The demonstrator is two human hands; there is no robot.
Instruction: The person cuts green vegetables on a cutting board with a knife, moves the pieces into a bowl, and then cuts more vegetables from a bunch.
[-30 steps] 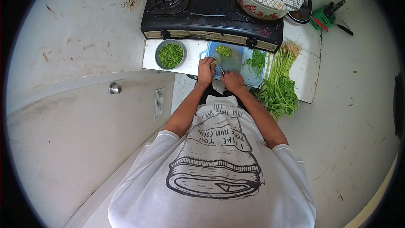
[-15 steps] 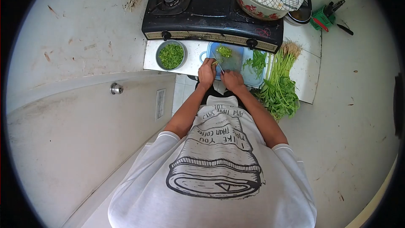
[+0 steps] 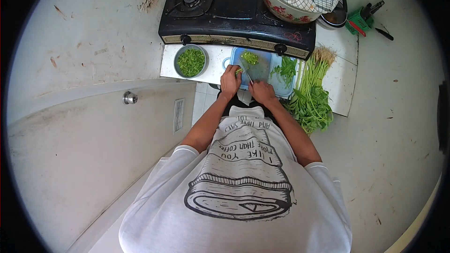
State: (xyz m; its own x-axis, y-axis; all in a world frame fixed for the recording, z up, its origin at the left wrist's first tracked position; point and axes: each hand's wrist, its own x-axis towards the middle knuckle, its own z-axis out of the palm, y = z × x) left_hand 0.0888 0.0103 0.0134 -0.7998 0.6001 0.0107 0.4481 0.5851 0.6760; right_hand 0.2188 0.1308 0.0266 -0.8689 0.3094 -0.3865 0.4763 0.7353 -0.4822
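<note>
Your white desk (image 3: 338, 77) bears the black stove (image 3: 225, 26) on its far side. Nearer is the blue board (image 3: 262, 72), with the leafy bunch (image 3: 310, 98) to its right and the bowl of chopped greens (image 3: 176, 69) to its left. Your right hand's (image 3: 263, 92) fingers are closed round the knife (image 3: 248, 72); your left hand's (image 3: 230, 80) are pinched on green stems (image 3: 238, 70) at the board's left part.

The person wears a loose white short-sleeved T-shirt (image 3: 243, 192) with a black line drawing of a folded, ribbed-edged stack beneath upside-down hand-lettered words including "I LIKE YOU MORE THAN COFFEE", and black bottoms (image 3: 224, 104).
</note>
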